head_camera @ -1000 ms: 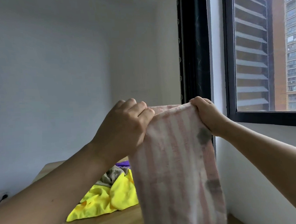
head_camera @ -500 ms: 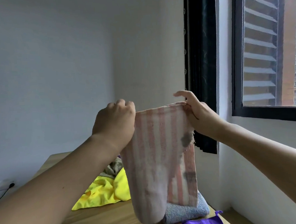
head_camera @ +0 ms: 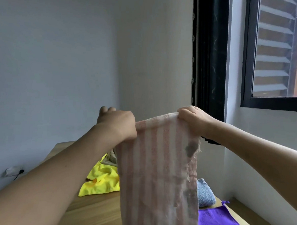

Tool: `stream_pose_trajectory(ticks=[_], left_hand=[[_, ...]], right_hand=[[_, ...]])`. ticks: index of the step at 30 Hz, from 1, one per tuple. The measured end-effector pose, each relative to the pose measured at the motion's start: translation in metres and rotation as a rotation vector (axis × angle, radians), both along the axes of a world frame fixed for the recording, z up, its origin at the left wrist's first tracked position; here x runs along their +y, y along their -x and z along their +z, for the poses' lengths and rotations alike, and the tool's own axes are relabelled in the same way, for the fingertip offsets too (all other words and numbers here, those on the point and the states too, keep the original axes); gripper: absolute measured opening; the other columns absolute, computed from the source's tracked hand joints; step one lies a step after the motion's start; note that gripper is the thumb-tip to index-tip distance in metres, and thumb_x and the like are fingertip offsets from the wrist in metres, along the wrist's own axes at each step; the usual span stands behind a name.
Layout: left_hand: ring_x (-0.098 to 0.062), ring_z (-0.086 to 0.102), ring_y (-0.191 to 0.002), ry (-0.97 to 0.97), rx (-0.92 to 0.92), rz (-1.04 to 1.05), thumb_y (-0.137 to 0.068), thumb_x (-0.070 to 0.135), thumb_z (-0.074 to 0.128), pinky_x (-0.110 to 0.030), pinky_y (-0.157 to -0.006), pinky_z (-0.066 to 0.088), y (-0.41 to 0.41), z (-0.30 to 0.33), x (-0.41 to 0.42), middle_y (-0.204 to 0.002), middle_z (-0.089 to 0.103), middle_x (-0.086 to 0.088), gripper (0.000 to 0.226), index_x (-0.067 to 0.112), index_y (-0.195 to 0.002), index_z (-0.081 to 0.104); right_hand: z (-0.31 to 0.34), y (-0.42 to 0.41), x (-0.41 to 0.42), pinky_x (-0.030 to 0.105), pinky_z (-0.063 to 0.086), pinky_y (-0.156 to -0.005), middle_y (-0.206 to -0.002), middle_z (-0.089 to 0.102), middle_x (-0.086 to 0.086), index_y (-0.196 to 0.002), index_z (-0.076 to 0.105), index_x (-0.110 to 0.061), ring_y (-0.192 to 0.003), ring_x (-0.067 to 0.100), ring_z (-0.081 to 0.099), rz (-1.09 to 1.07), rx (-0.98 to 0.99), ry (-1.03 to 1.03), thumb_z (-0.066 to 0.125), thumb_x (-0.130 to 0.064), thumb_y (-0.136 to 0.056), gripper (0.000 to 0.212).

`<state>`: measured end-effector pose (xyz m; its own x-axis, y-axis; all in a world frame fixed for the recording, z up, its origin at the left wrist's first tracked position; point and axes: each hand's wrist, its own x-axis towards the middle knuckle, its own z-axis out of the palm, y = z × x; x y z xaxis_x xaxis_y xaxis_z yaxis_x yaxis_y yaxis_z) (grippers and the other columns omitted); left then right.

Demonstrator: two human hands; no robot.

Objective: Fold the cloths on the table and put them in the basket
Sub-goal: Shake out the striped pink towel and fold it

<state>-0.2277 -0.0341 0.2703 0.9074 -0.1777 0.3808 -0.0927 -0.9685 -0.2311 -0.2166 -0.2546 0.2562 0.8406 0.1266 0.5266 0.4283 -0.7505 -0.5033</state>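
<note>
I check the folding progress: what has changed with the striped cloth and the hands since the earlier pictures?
Half a second ago the right hand had straight fingers at the pink striped cloth; now it grips the top corner again. The left hand kept its grip on the other corner. The cloth's bottom, bunched then, now hangs flatter. The yellow cloth, blue towel and purple cloth lie unmoved on the table.

The striped cloth hides much of the yellow cloth and blue towel behind it. Its lower end runs off the bottom edge.
</note>
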Motion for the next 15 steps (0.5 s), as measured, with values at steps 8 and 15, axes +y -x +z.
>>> stream_pose_trajectory(ticks=[8,15], left_hand=[[-0.031,0.056,-0.088,0.084,-0.22,-0.061,-0.077,0.009,0.054,-0.029,-0.064,0.036,-0.014,-0.012,0.015,-0.092,0.062,-0.006,0.009,0.016,-0.079,0.059],[-0.021,0.057,-0.095,-0.206,-0.148,-0.229,-0.077,0.014,0.051,-0.029,-0.063,0.045,0.003,-0.025,0.034,-0.1,0.058,0.003,0.014,0.018,-0.084,0.063]], right_hand=[[-0.024,-0.011,0.013,0.03,0.028,-0.053,-0.068,0.043,-0.003,-0.069,0.034,-0.016,-0.066,0.021,0.041,-0.158,-0.103,0.31,0.046,-0.032,-0.096,0.033],[-0.022,0.005,0.016,0.02,0.026,-0.044,-0.065,0.037,-0.002,-0.069,0.034,-0.013,-0.06,0.016,0.028,0.052,-0.072,0.262,0.052,-0.016,-0.09,0.028]])
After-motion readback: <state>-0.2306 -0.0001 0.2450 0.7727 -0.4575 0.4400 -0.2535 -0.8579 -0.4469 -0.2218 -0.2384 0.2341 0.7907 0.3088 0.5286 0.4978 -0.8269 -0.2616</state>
